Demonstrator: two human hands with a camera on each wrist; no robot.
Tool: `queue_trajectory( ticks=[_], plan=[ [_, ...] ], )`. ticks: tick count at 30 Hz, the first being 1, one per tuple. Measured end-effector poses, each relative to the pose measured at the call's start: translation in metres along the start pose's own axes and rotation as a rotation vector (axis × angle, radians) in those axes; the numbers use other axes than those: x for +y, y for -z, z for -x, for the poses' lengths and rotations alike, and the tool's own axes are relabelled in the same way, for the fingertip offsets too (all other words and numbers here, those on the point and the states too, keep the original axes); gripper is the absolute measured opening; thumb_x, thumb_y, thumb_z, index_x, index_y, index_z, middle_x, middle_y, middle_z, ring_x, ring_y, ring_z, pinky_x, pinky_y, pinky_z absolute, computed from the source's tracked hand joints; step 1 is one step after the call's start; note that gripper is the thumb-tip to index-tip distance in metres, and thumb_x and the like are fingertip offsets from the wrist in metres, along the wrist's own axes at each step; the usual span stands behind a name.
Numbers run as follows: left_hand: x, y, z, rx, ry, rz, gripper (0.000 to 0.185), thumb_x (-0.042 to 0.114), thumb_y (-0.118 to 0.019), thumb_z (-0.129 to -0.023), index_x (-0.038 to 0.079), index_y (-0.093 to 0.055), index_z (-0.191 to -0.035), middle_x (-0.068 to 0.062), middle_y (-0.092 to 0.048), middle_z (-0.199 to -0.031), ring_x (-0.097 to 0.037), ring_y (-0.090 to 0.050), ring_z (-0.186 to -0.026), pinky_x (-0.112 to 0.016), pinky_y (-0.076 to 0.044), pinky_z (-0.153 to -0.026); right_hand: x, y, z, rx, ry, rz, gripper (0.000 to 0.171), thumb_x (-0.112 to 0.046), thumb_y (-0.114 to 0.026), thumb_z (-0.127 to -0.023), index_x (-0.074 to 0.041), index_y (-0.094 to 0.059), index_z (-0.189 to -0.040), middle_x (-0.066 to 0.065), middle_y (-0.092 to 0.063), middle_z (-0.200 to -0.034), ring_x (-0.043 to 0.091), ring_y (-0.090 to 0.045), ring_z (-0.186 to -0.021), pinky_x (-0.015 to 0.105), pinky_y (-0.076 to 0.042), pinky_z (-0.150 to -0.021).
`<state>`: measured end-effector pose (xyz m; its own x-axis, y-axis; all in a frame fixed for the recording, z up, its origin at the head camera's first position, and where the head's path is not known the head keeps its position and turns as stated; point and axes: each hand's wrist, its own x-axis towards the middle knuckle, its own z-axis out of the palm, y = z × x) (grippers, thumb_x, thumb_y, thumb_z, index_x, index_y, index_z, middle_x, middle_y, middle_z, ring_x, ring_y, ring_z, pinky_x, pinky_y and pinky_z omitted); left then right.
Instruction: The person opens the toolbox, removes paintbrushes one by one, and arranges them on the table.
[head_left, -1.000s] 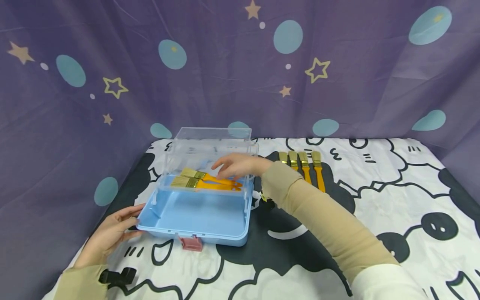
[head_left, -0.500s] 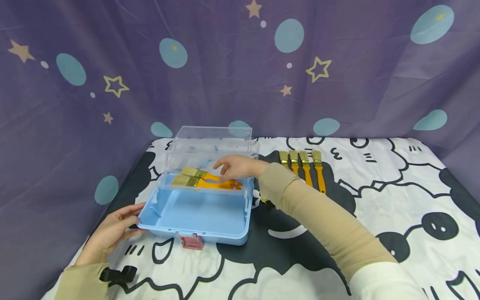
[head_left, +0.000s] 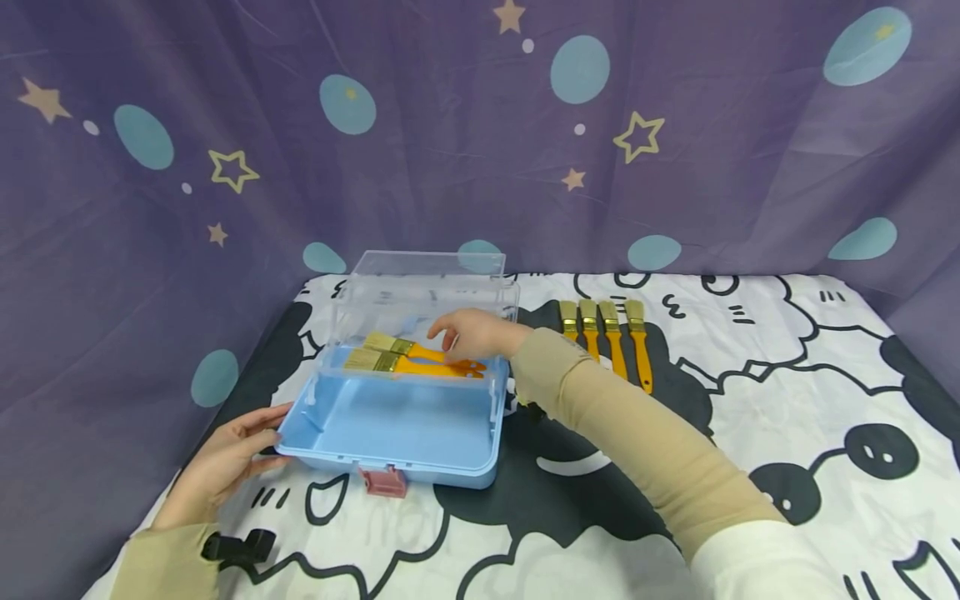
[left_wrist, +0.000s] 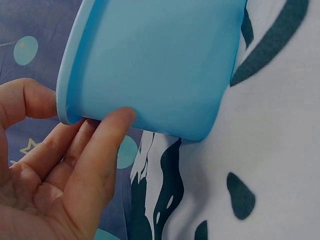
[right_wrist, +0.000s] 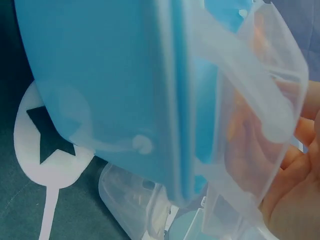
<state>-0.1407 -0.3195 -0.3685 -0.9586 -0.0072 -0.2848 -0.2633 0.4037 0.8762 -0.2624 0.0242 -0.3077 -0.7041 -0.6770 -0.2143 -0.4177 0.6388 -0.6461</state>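
Note:
A light blue plastic box (head_left: 405, 421) stands with its clear lid (head_left: 431, 267) raised and a pink latch (head_left: 385, 482) at the front. My left hand (head_left: 225, 458) grips its front left corner; in the left wrist view the thumb (left_wrist: 117, 122) lies on the outer wall and a finger touches the rim. Two paintbrushes with yellow handles, the near one (head_left: 375, 361) and the far one (head_left: 386, 343), lie side by side across the clear tray at the back. Over their handle ends is my right hand (head_left: 476, 333), fingers loosely bent, fingertips close to the far handle.
Several more paintbrushes (head_left: 611, 337) lie in a row on the cloth, right of the box, partly behind the right sleeve (head_left: 637, 433). A cartoon-printed cloth (head_left: 787, 367) covers the table. A purple curtain (head_left: 450, 192) hangs behind it.
My right hand has lifted and shifted slightly right along the handles. The two brushes in the tray, the box and my left hand stay as they were.

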Motion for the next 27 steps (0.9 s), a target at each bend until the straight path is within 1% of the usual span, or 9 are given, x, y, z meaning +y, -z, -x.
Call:
queue_trajectory(
  ticks=[3, 5, 10, 12, 16, 21, 24, 27],
  plan=[
    [0.0006, 0.0003, -0.0007, 0.002, 0.001, -0.001, 0.061, 0.005, -0.048, -0.093, -0.009, -0.023, -0.146, -0.005, -0.052, -0.128, 0.002, -0.06, -0.086, -0.029, -0.057, -0.072, 0.0003, -0.0002, -0.0014, 0.018, 0.014, 0.043, 0.043, -0.01, -0.06, -0.091, -0.012, -0.053, -0.134, 0.01, -0.062, -0.118, 0.022, -0.059, -0.102, 0.031, -0.05, -0.084],
    [0.0007, 0.0005, -0.0011, 0.002, 0.001, 0.0, 0.06, 0.005, -0.048, -0.093, -0.009, -0.023, -0.146, -0.008, -0.051, -0.131, 0.002, -0.06, -0.087, -0.029, -0.057, -0.072, 0.0007, -0.0007, -0.0022, 0.025, 0.02, 0.064, 0.042, -0.01, -0.059, -0.091, -0.012, -0.054, -0.133, 0.01, -0.062, -0.118, 0.022, -0.06, -0.103, 0.031, -0.051, -0.084],
    [-0.0007, 0.0001, -0.0009, -0.009, 0.004, -0.001, 0.061, 0.004, -0.048, -0.092, -0.01, -0.022, -0.146, -0.023, -0.042, -0.14, 0.003, -0.059, -0.088, -0.031, -0.057, -0.075, 0.001, -0.0035, -0.0021, 0.036, 0.031, 0.105, 0.041, -0.008, -0.06, -0.091, -0.012, -0.056, -0.132, 0.01, -0.063, -0.117, 0.022, -0.06, -0.106, 0.028, -0.052, -0.081],
    [-0.0013, -0.0001, -0.0009, -0.009, 0.006, 0.003, 0.061, 0.004, -0.048, -0.092, -0.01, -0.022, -0.145, -0.023, -0.042, -0.141, 0.003, -0.059, -0.089, -0.031, -0.057, -0.075, 0.0009, -0.0048, -0.0016, 0.042, 0.036, 0.122, 0.041, -0.008, -0.06, -0.091, -0.012, -0.056, -0.131, 0.009, -0.063, -0.116, 0.022, -0.06, -0.105, 0.028, -0.052, -0.081],
    [-0.0022, -0.0005, -0.0005, 0.003, 0.012, 0.013, 0.062, 0.004, -0.049, -0.091, -0.01, -0.023, -0.146, -0.019, -0.045, -0.139, 0.002, -0.06, -0.089, -0.031, -0.057, -0.075, 0.0009, -0.0075, -0.0011, 0.05, 0.052, 0.142, 0.04, -0.007, -0.059, -0.091, -0.013, -0.057, -0.131, 0.009, -0.063, -0.116, 0.022, -0.06, -0.105, 0.029, -0.051, -0.084],
    [-0.0017, -0.002, -0.0002, 0.008, 0.015, 0.008, 0.061, 0.005, -0.049, -0.092, -0.009, -0.023, -0.146, -0.028, -0.036, -0.144, 0.002, -0.059, -0.089, -0.031, -0.057, -0.075, -0.0004, -0.008, -0.0007, 0.042, 0.042, 0.177, 0.04, -0.007, -0.057, -0.092, -0.015, -0.056, -0.132, 0.009, -0.063, -0.117, 0.021, -0.061, -0.105, 0.031, -0.051, -0.087],
    [-0.0011, -0.0023, 0.0001, 0.009, 0.018, 0.003, 0.061, 0.004, -0.048, -0.092, -0.009, -0.023, -0.146, -0.03, -0.033, -0.145, 0.002, -0.059, -0.088, -0.031, -0.057, -0.075, -0.0014, -0.0086, 0.0, 0.036, 0.032, 0.199, 0.041, -0.007, -0.056, -0.093, -0.016, -0.056, -0.132, 0.008, -0.063, -0.117, 0.02, -0.061, -0.104, 0.031, -0.051, -0.087],
    [-0.0006, -0.0022, 0.0008, 0.009, 0.021, 0.003, 0.061, 0.004, -0.048, -0.092, -0.009, -0.023, -0.146, -0.03, -0.033, -0.145, 0.002, -0.059, -0.089, -0.03, -0.057, -0.075, -0.002, -0.0097, 0.0005, 0.035, 0.029, 0.2, 0.04, -0.007, -0.056, -0.093, -0.016, -0.056, -0.132, 0.008, -0.063, -0.117, 0.02, -0.062, -0.103, 0.031, -0.051, -0.087]
  ],
)
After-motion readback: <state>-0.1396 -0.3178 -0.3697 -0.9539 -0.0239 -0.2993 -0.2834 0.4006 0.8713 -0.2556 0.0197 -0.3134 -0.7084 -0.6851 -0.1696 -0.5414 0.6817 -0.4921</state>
